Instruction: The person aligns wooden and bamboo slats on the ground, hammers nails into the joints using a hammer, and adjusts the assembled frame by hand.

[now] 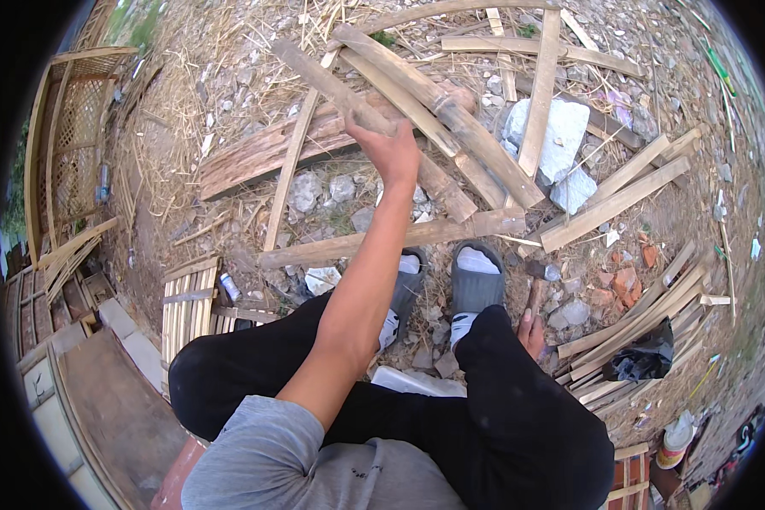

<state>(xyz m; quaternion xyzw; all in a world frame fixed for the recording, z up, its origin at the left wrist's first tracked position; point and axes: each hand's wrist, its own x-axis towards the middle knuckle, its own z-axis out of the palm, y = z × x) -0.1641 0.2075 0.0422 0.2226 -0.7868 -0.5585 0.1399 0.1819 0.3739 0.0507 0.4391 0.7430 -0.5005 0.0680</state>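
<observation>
My left hand reaches forward and is closed round a weathered wooden plank, which lies slantwise over a thick rough beam. Another long plank runs beside it on the right, overlapping further strips. Low beside my right knee, my right hand grips a hammer by its wooden handle, head pointing away from me. The leg hides part of that hand. A flat plank lies crosswise just beyond my feet.
A pale stone block sits among the planks at the right. Bundled wooden strips with a black plastic bag lie further right. Broken bricks and stones are scattered near the hammer. A slatted wooden piece stands at the left.
</observation>
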